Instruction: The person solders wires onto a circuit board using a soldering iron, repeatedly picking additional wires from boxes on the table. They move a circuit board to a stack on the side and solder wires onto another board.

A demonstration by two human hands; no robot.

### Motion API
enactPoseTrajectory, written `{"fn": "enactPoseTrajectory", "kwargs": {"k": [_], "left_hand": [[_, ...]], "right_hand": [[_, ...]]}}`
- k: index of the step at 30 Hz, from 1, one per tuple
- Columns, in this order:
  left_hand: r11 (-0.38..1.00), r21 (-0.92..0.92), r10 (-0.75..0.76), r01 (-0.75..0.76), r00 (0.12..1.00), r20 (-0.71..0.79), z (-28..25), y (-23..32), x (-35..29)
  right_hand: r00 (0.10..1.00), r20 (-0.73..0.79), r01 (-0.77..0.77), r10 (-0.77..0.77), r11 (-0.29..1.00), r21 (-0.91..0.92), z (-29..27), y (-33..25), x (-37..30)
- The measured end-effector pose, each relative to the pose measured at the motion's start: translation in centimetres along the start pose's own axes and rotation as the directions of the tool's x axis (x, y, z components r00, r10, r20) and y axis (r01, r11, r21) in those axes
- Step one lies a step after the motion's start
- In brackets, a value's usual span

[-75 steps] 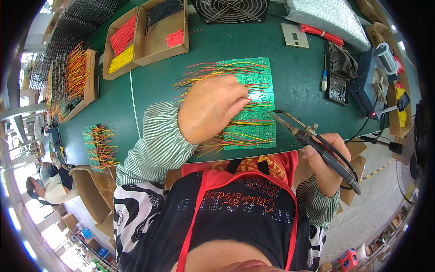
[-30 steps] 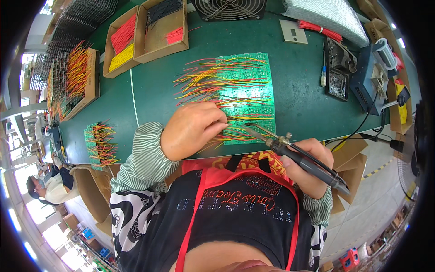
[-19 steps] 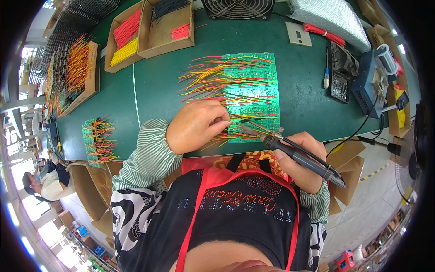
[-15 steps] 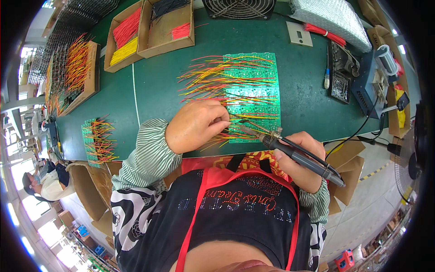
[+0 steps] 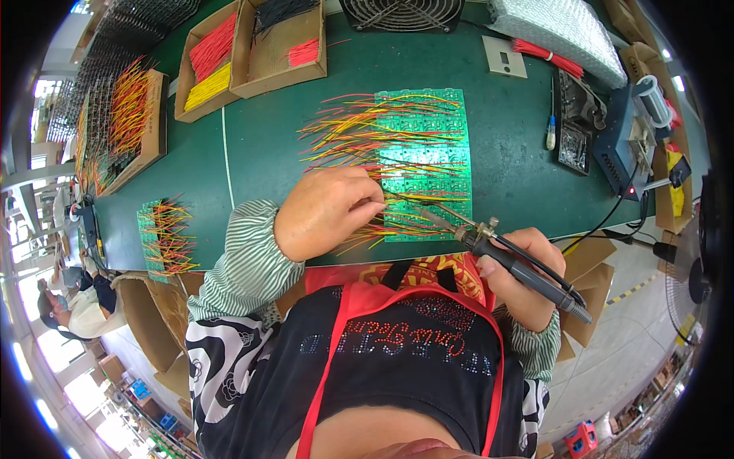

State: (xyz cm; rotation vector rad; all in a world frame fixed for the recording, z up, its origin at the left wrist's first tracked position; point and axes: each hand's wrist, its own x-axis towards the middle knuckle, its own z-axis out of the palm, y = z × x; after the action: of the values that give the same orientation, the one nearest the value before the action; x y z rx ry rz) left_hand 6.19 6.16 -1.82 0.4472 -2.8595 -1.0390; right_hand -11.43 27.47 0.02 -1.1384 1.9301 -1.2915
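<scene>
A green circuit board panel (image 5: 465,172) lies on the bench, with red and yellow wires (image 5: 336,139) fanning out past its left edge. At the panel's lower left, my left hand (image 5: 325,214) is closed in a pinch, and a thin dark wire runs from its fingertips over the board. My right hand (image 5: 531,302) grips the grey handle of a soldering iron (image 5: 524,273) with a metal feed fitting near its front. The iron slants up and left, its tip over the panel's lower part; contact with the board cannot be made out.
Cardboard trays (image 5: 280,83) of cut wires stand at the far left, near a wired board (image 5: 157,241). A fan (image 5: 401,14) sits at the back. On the right are a tip-cleaning tray (image 5: 573,141), a blue soldering station (image 5: 619,161) and the iron's cable (image 5: 596,223).
My right hand and the soldering iron have shifted right, drawing the tip back from my left fingers. My left hand stays pinched at almost the same place.
</scene>
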Motion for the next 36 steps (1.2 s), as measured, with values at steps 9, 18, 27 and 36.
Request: {"fn": "enactPoseTrajectory", "kwargs": {"k": [9, 18, 27, 36], "left_hand": [[0.992, 0.058, 0.120, -0.116, 0.991, -0.064, 1.4, 1.8, 1.2], [0.992, 0.076, 0.100, -0.098, 0.995, -0.024, 1.9, 1.5, 1.5], [0.991, 0.074, 0.111, -0.110, 0.994, -0.007, 1.8, 1.4, 1.9], [0.989, 0.112, 0.101, -0.102, 0.995, 0.008, 0.1, 0.4, 1.1]], "right_hand": [[0.995, -0.095, -0.034, 0.041, 0.997, 0.072, -0.1, 1.3, -1.2], [0.998, -0.059, -0.004, 0.007, 0.999, 0.042, 0.1, 1.1, -0.7], [0.996, -0.076, -0.036, 0.042, 0.996, 0.078, -0.2, 1.5, -0.7], [0.986, -0.162, 0.031, -0.025, 0.999, 0.037, -1.2, 1.2, -0.2]]}}
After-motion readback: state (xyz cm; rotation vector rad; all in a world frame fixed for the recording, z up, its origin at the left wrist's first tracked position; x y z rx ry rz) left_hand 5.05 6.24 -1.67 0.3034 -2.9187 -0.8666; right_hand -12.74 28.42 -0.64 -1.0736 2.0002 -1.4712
